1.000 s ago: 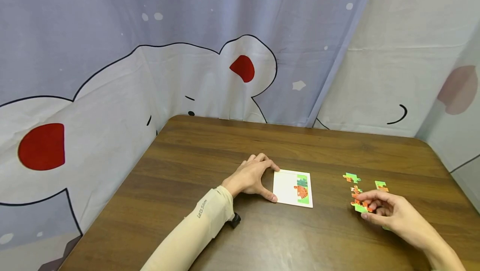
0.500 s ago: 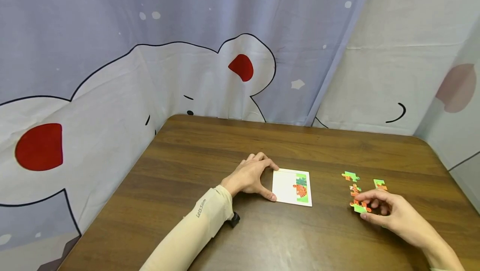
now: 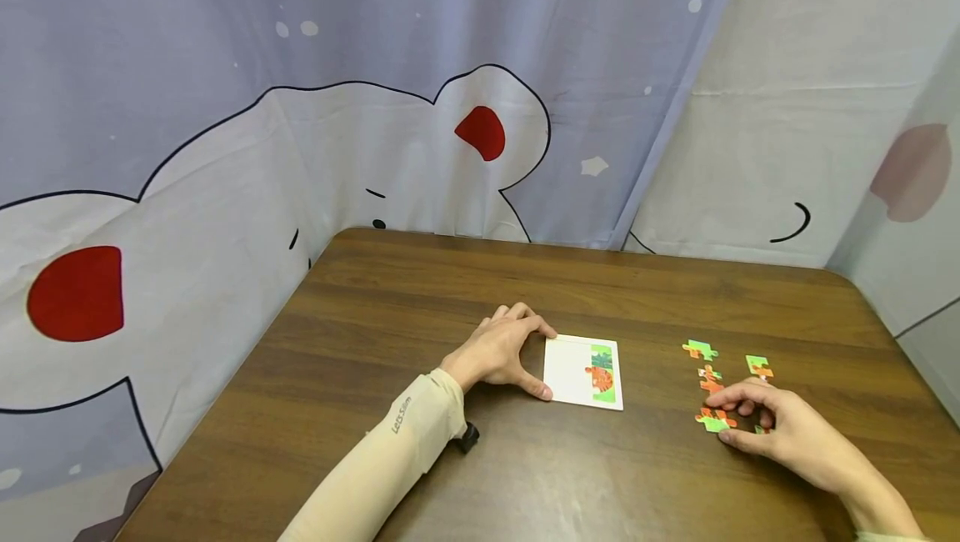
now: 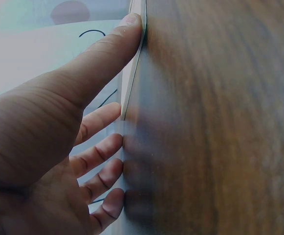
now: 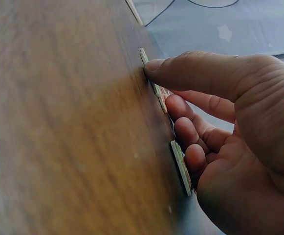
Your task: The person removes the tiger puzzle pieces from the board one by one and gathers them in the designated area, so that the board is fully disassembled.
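Note:
My left hand [image 3: 495, 352] holds the left edge of a white puzzle tray [image 3: 566, 371], thumb at its near corner and index finger at its far corner. Printed pieces in green and orange [image 3: 602, 375] fill a strip at the tray's right side. In the left wrist view the thumb [image 4: 124, 36] lies against the tray's thin edge [image 4: 127, 93]. To the right, my right hand [image 3: 780, 425] pinches a green and orange puzzle piece [image 3: 716, 421] flat at the table, index finger at its far side and thumb at its near side. The other right fingers are curled under.
Beyond the pinched piece lie a small orange piece [image 3: 710, 378] and a green and orange piece [image 3: 701, 350]. Another piece [image 3: 758, 365] sits behind the right hand; a green bit [image 3: 760, 429] shows beneath it. A printed curtain [image 3: 375, 150] hangs behind the wooden table [image 3: 420, 275].
The pinched piece has shifted slightly nearer and left with my right hand, opening a gap from the small orange piece. My left hand and the tray stay in place.

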`<state>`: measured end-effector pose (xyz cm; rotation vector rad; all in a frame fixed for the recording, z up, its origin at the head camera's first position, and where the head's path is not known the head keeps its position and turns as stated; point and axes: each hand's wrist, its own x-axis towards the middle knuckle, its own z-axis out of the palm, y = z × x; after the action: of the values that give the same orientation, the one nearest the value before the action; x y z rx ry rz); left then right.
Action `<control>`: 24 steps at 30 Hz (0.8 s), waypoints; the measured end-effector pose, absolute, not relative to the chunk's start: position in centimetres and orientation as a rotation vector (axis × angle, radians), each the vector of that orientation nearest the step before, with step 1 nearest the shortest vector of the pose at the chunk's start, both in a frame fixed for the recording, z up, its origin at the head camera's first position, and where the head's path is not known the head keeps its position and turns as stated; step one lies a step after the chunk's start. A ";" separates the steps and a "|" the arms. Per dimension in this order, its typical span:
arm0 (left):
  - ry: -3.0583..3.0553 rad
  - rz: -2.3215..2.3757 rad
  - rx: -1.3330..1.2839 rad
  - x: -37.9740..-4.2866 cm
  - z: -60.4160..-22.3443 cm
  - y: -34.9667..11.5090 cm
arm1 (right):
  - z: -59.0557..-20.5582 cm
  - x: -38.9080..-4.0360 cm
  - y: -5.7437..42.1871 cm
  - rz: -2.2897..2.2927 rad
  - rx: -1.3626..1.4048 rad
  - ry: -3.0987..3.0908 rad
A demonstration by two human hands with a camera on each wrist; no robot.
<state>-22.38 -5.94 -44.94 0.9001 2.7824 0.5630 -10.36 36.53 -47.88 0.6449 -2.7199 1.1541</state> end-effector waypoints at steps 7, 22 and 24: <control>2.783 0.557 0.901 -22.4 -44.9 -6.0 | -48.0 -10.5 36.7 1.170 0.648 -2.708; 2.780 0.547 0.897 -22.5 -45.1 -5.9 | -47.6 -10.5 36.5 1.185 0.614 -2.706; 2.780 0.552 0.899 -22.6 -45.1 -5.9 | -47.6 -10.5 36.5 1.185 0.610 -2.703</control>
<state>-22.56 -5.91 -45.07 0.8985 2.7795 0.5518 -10.47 36.47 -47.56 0.6104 -2.7034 1.1854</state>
